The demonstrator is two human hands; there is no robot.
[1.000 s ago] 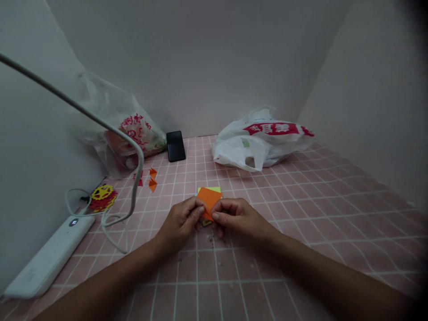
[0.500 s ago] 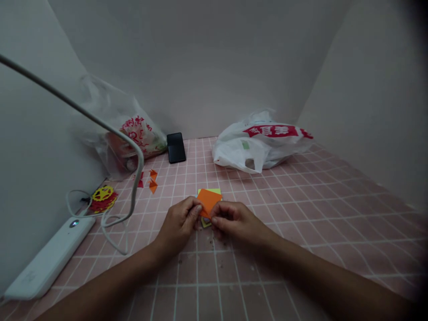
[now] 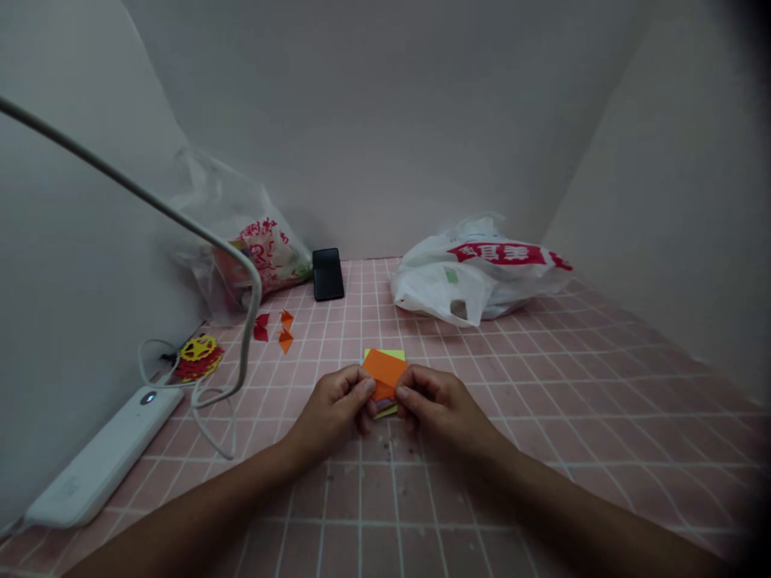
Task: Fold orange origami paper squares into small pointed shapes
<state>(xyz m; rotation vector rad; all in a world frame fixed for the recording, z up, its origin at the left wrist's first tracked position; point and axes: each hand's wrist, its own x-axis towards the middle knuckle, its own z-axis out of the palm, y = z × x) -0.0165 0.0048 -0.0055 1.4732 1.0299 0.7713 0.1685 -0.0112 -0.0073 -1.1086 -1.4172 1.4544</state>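
Observation:
An orange sheet of paper [image 3: 385, 371] is pinched between my two hands near the middle of the view. My left hand [image 3: 338, 401] grips its left edge between thumb and fingers. On the other side my right hand [image 3: 438, 400] pinches the lower right corner. The sheet's lower edge looks folded over. Beneath it lies a small stack of coloured paper [image 3: 396, 353], with yellow showing at the top and yellow and purple at the bottom. Most of that stack is hidden by the orange sheet and my fingers.
Orange folded paper pieces [image 3: 285, 339] and a red one [image 3: 261, 327] lie at left, near yellow and red cut-outs [image 3: 198, 353]. Behind are a phone [image 3: 328, 274], a clear bag [image 3: 259, 249] and a white bag [image 3: 475, 277]. A cable [image 3: 256, 297] loops above a white power strip-like device [image 3: 102, 461].
The orange sheet has turned from a tilted diamond to nearly square-on, its lower edge now looking folded. My right hand has shifted up its right side. The whole view has shifted slightly.

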